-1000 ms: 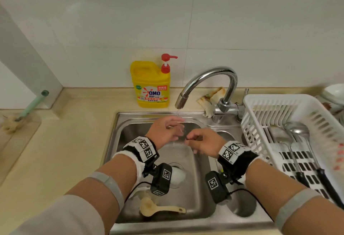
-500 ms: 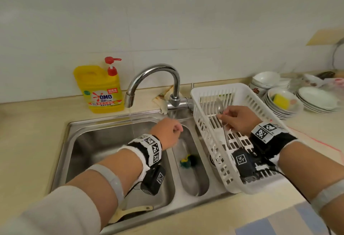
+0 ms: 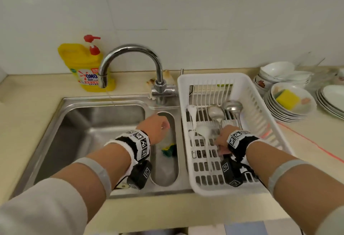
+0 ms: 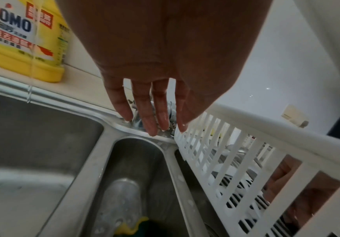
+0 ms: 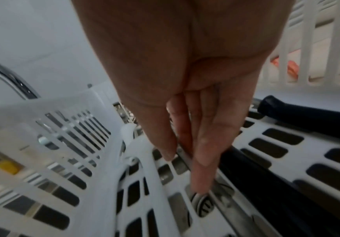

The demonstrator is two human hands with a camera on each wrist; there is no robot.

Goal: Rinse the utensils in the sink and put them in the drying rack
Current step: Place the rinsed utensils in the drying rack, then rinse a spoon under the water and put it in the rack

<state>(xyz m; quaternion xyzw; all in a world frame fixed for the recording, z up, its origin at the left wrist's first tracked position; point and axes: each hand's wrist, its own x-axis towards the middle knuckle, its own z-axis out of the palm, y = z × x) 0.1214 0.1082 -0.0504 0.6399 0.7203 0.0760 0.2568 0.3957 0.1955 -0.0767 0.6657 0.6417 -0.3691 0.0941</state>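
Observation:
The white drying rack [image 3: 214, 78] stands right of the steel sink [image 3: 78, 123]. It holds two metal ladles [image 3: 216, 112] and white spoons [image 3: 203, 130]. My right hand [image 3: 220, 138] is low inside the rack. In the right wrist view, the right hand [image 5: 183, 168] pinches a thin metal spoon handle [image 5: 185, 156] between thumb and fingers, down at the rack floor [image 5: 276, 154]. My left hand [image 3: 160, 124] hovers over the small middle basin [image 3: 167, 175]. The left wrist view shows this left hand [image 4: 155, 121] wet, with fingers hanging loose and holding nothing.
The faucet [image 3: 130, 50] runs a thin stream into the large basin. A yellow detergent bottle [image 3: 87, 67] stands behind the sink. A green-yellow sponge [image 3: 168, 150] lies in the small basin. Stacked bowls [image 3: 288, 100] and plates [image 3: 333, 97] sit right of the rack. Black ladle handles [image 5: 307, 115] lie beside my right hand.
My right hand carried the metal spoon from under the faucet to the rack and lowered it to the rack floor. My left hand let go and drifted right over the small basin.

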